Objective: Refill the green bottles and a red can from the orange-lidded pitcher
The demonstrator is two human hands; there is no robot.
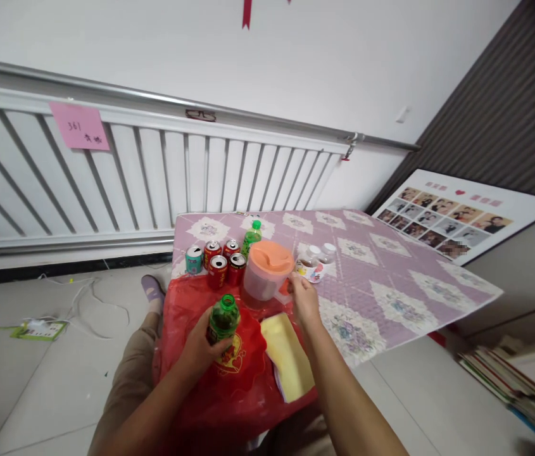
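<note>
Left hand point(216, 337): wrapped around uncapped green bottle point(224, 321), over red tray point(254, 361); resting or lifted, cannot tell
Right hand point(304, 296): clamped on handle of orange-lidded pitcher point(258, 283)
Table edge point(176, 244): just beside cans point(218, 272) on the left
Room: tight between cans and pitcher; widest rightward, across floral cloth point(402, 310)
Cans: five, four red, one teal
Green bottles: two, one capped point(251, 239) behind pitcher
White-capped bottles point(313, 260): two
Yellow cloth point(287, 358): one

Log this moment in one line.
left hand: holding uncapped green bottle | right hand: at handle of pitcher | orange lid: on pitcher
</note>
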